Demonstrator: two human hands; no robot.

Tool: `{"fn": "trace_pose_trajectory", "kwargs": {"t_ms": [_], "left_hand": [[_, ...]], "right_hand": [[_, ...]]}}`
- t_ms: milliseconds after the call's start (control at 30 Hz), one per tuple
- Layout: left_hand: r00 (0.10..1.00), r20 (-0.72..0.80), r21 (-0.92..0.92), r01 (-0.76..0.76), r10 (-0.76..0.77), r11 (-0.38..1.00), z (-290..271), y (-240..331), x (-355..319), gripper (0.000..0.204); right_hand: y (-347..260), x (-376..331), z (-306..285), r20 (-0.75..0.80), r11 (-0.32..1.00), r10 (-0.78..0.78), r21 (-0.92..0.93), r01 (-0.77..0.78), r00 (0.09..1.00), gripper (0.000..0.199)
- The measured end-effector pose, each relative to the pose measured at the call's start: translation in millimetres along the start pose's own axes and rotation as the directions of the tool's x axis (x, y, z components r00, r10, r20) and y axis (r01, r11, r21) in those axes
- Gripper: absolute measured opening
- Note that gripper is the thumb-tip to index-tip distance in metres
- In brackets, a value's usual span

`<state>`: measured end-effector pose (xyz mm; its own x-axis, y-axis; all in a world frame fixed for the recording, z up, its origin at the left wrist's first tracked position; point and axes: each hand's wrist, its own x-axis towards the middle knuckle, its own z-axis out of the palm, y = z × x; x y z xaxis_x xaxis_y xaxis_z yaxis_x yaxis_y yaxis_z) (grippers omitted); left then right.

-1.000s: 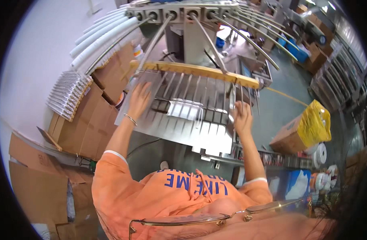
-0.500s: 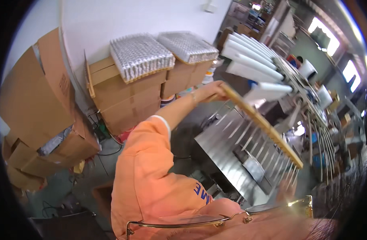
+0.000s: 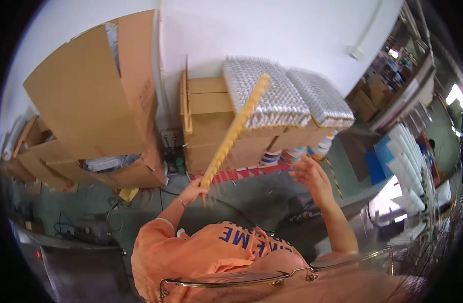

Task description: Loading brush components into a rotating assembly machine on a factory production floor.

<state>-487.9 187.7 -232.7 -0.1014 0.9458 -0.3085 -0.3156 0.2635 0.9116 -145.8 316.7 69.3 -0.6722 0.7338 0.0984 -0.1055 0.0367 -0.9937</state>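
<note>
Our left hand [image 3: 193, 191] grips the lower end of a long yellow wooden bar [image 3: 235, 132], which slants up and to the right. Our right hand [image 3: 313, 179] is empty and loosely spread, to the right of the bar and apart from it. Behind the bar we see two blocks of clear, shiny pieces [image 3: 283, 96] on brown cardboard boxes [image 3: 206, 123] against a white wall [image 3: 287, 30].

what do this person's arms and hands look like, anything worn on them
Both the left hand and right hand are bare, without gloves. A thin, silver-coloured, metal-looking bracelet circles the left wrist. The short left sleeve of the orange fabric top ends in a white band.
</note>
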Motion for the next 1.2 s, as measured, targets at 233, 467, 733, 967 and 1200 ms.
{"fn": "trace_pose_trajectory", "kwargs": {"t_ms": [233, 467, 733, 967, 1200], "left_hand": [[0.988, -0.133, -0.524, -0.133, 0.073, 0.841, -19.9, 94.1, 89.8, 0.020], [0.955, -0.283, -0.841, -0.289, 0.084, 0.458, -52.1, 86.8, 159.7, 0.013], [0.784, -0.585, -0.809, -0.583, 0.207, -0.076, -19.1, 128.7, 172.6, 0.026], [0.988, -0.153, -0.742, -0.134, 0.029, 0.656, 17.7, 94.0, 273.3, 0.034], [0.918, -0.394, -0.617, -0.300, 0.044, 0.728, 2.7, 97.1, 296.6, 0.045]], "right_hand": [[74.4, 139.8, 16.9, 0.266, 0.962, 0.100, -0.270, -0.025, 0.959, 0.032], [142.4, 263.6, 6.6, 0.186, 0.780, -0.129, -0.588, 0.216, 0.974, 0.036], [168.6, 330.8, 4.1, 0.177, 0.472, -0.176, -0.848, 0.240, 0.968, 0.030], [173.8, 344.9, 30.6, 0.216, 0.445, -0.105, -0.863, 0.240, 0.971, 0.012], [176.6, 329.6, 66.8, 0.346, 0.597, -0.232, -0.687, 0.414, 0.909, 0.015]]}}
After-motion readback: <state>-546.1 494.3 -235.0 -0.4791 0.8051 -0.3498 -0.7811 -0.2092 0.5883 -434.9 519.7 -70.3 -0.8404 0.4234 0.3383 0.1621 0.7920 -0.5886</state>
